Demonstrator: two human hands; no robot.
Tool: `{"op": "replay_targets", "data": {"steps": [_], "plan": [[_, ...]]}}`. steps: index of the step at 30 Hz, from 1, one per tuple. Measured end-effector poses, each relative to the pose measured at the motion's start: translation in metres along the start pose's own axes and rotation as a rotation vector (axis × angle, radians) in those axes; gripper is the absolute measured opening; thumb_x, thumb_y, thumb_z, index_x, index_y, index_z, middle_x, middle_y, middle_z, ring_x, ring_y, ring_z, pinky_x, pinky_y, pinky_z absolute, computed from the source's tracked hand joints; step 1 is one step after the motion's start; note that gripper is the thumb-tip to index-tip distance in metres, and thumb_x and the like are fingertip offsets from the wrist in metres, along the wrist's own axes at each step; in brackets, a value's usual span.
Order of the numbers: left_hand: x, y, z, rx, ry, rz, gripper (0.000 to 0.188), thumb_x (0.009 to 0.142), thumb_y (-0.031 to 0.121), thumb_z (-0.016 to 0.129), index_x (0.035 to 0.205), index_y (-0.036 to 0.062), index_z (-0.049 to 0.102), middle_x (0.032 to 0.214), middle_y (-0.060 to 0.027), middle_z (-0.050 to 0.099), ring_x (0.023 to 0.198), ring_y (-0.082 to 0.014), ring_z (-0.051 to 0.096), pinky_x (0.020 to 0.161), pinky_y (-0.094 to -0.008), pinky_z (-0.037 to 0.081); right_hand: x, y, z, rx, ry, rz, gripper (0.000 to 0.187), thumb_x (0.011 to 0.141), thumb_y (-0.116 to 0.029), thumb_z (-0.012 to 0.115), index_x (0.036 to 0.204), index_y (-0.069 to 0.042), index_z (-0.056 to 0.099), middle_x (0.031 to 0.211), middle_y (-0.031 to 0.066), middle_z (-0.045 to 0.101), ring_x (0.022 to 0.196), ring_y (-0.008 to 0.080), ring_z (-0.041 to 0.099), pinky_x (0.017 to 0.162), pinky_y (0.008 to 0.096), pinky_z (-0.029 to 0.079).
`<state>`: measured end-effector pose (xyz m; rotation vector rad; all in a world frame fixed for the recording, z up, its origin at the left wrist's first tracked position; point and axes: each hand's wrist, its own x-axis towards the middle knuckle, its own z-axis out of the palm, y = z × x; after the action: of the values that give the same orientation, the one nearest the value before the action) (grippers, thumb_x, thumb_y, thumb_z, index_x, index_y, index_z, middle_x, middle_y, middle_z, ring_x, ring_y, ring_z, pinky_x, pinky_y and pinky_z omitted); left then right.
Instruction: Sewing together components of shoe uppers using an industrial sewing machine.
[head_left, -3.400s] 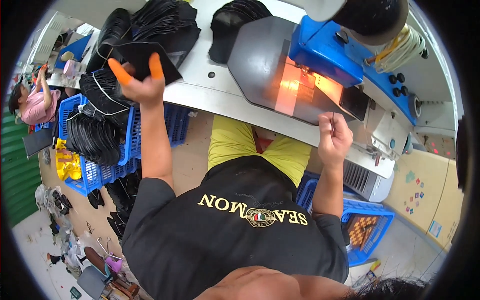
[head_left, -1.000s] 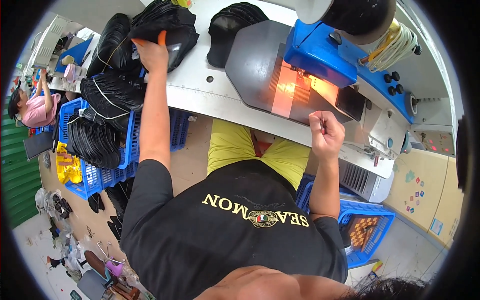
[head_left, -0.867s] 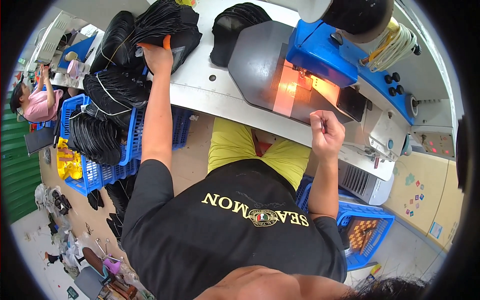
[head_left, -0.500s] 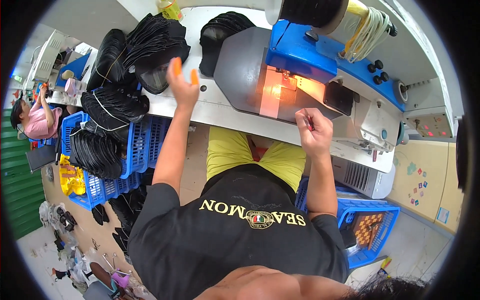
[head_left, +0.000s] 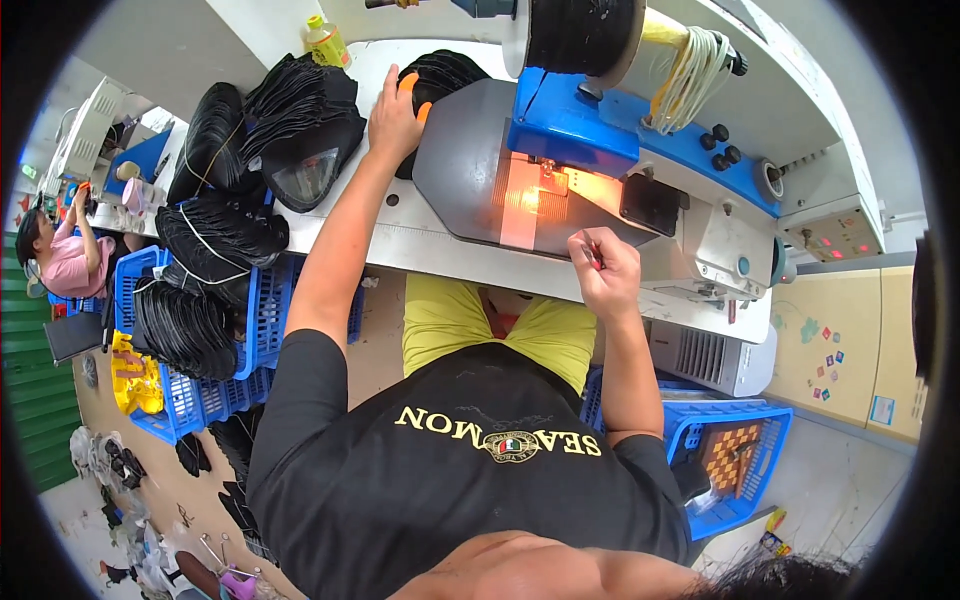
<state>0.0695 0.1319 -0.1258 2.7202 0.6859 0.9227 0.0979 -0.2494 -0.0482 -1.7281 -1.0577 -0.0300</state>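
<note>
My left hand [head_left: 396, 122], with orange covers on two fingertips, is at the near left side of a small stack of black cut pieces [head_left: 447, 72]. Its fingers are apart and nothing shows in them; whether they touch the stack I cannot tell. My right hand [head_left: 610, 275] is closed around a small red and dark tool [head_left: 594, 255], mostly hidden by the fingers. It hovers by the front edge of the dark machine plate [head_left: 455, 165]. Behind the plate stands a blue sewing machine [head_left: 575, 118], its needle area lit orange.
A taller stack of black pieces [head_left: 305, 115] lies at the left of the white table [head_left: 420, 240]. Tied black bundles [head_left: 185, 325] fill blue crates [head_left: 270, 310]. A bottle [head_left: 327, 42] stands at the back. Another blue crate [head_left: 735, 510] is at lower right. A person in pink [head_left: 75, 262] sits far left.
My left hand has moved right and away from me, from beside the taller stack to the smaller one. My right hand keeps its hold on the small tool. The whole view has shifted slightly.
</note>
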Motion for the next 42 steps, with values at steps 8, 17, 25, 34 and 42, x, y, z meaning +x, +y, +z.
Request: {"op": "replay_targets", "data": {"steps": [8, 17, 25, 34, 42], "plan": [[0.069, -0.001, 0.023, 0.131, -0.075, 0.07, 0.097, 0.073, 0.05, 0.08, 0.149, 0.0086, 0.036, 0.156, -0.0227, 0.027, 0.142, -0.0403, 0.03, 0.113, -0.0492, 0.033, -0.002, 0.003, 0.001, -0.022, 0.012, -0.032, 0.009, 0.08, -0.005, 0.072, 0.082, -0.005, 0.064, 0.059, 0.0078, 0.055, 0.05, 0.0214, 0.056, 0.05, 0.0307, 0.044], [0.083, 0.031, 0.002, 0.138, -0.534, -0.115, 0.056, 0.082, 0.051, 0.071, 0.126, 0.0172, 0.064, 0.121, -0.0157, 0.063, 0.113, -0.0378, 0.058, 0.096, -0.0454, 0.05, -0.006, 0.006, 0.002, 0.042, 0.021, -0.065, 0.009, 0.081, -0.006, 0.073, 0.08, -0.004, 0.064, 0.059, 0.0073, 0.054, 0.048, 0.0188, 0.052, 0.048, 0.0297, 0.041], [-0.009, 0.009, 0.001, -0.016, 0.05, 0.169, 0.049, 0.086, -0.001, 0.053, 0.135, 0.001, 0.051, 0.149, -0.0246, 0.036, 0.132, -0.0413, 0.044, 0.107, -0.0443, 0.043, 0.0, 0.005, 0.002, 0.005, 0.024, -0.1, 0.009, 0.082, -0.004, 0.071, 0.079, -0.003, 0.063, 0.059, 0.0061, 0.054, 0.048, 0.0159, 0.05, 0.049, 0.028, 0.041], [-0.071, 0.007, -0.001, -0.074, 0.217, 0.197, 0.068, 0.084, 0.015, 0.067, 0.142, -0.0032, 0.039, 0.152, -0.0291, 0.028, 0.139, -0.0459, 0.032, 0.115, -0.0482, 0.03, -0.003, 0.007, 0.004, -0.001, 0.036, -0.069, 0.009, 0.078, -0.004, 0.072, 0.08, -0.004, 0.064, 0.059, 0.0074, 0.057, 0.049, 0.019, 0.056, 0.049, 0.0293, 0.043], [-0.089, 0.004, 0.002, -0.107, 0.209, 0.129, 0.068, 0.084, 0.022, 0.071, 0.137, -0.0073, 0.043, 0.148, -0.0275, 0.034, 0.133, -0.0445, 0.038, 0.112, -0.0471, 0.033, -0.003, 0.003, 0.003, 0.0, 0.02, -0.056, 0.008, 0.077, -0.002, 0.071, 0.08, -0.004, 0.063, 0.063, 0.008, 0.061, 0.052, 0.0201, 0.058, 0.052, 0.0291, 0.046]]}}
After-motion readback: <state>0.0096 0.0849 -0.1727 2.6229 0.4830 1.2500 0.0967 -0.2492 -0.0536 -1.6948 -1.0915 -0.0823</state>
